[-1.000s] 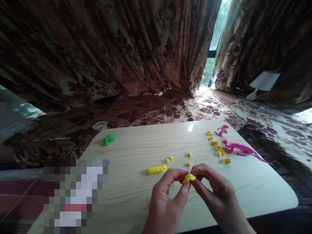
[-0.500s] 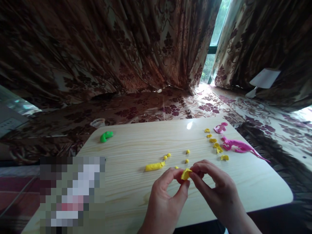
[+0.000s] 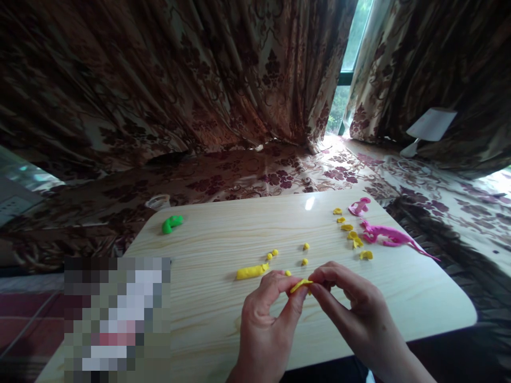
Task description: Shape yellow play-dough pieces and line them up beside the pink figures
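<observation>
A thin, flattened piece of yellow modelling clay (image 3: 300, 285) is pinched between both my hands above the near part of the table (image 3: 207, 319). My left hand (image 3: 271, 314) grips its left end between thumb and fingers. My right hand (image 3: 351, 306) pinches its right end. Just beyond my fingers lie several small yellow clay balls (image 3: 305, 261). A thick yellow clay roll (image 3: 252, 271) rests to their left. Farther right, several thin curled yellow clay pieces (image 3: 347, 227) lie in a slanting row.
Beside the row sit a long pink clay figure (image 3: 389, 235) and a smaller pink clay piece (image 3: 359, 206). A green clay piece (image 3: 172, 224) lies at the far left. Pixels blur an item (image 3: 120, 319) at the front left. Behind stand curtains (image 3: 223, 80) and a white lamp (image 3: 431, 125).
The yellow clay piece has turned from a broad face to a thin edge between my fingers. My left hand has shifted slightly left. The view has moved a little.
</observation>
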The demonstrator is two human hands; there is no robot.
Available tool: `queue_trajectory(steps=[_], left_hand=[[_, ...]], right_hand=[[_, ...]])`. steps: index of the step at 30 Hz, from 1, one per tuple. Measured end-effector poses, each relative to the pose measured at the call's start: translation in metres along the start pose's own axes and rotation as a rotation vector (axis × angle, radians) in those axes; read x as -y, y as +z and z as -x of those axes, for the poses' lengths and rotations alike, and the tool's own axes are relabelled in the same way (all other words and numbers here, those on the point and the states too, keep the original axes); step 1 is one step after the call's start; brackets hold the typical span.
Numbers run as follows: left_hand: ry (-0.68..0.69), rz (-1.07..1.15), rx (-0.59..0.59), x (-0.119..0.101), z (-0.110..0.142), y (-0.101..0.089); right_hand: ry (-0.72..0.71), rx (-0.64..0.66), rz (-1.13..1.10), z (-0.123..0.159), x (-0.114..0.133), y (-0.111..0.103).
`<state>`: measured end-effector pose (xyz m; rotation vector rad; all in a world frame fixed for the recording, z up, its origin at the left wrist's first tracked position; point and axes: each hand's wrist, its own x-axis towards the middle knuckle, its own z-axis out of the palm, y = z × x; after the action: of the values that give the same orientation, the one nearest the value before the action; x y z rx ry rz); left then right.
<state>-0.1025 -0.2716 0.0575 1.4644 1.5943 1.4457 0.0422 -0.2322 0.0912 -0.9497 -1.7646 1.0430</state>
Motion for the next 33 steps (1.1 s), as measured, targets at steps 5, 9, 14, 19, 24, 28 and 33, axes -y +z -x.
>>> queue_trajectory(steps=[5,9,14,19,24,28,33], left_hand=[[-0.081,0.079,0.045,-0.006,-0.001,-0.001],[-0.178,0.191,0.14,-0.013,-0.004,-0.001],[-0.131,0.143,0.101,-0.012,-0.005,0.001],[-0.001,-0.023,0.001,-0.006,-0.002,0.002],[0.312,-0.23,-0.055,-0.005,-0.005,-0.005],[0.467,-0.284,-0.042,-0.009,-0.008,-0.008],[0.442,-0.267,-0.039,-0.014,-0.006,-0.007]], right_hand=[[0.001,-0.03,0.003,-0.001,0.0,0.001],[-0.009,-0.033,0.007,0.0,-0.002,0.001],[-0.13,-0.066,0.114,0.002,-0.006,0.002],[-0.276,-0.044,0.258,-0.001,-0.007,-0.003],[-0.374,0.057,0.324,-0.006,0.002,-0.013],[-0.427,0.112,0.408,-0.008,0.009,-0.017],[-0.524,0.142,0.429,-0.009,0.008,-0.016]])
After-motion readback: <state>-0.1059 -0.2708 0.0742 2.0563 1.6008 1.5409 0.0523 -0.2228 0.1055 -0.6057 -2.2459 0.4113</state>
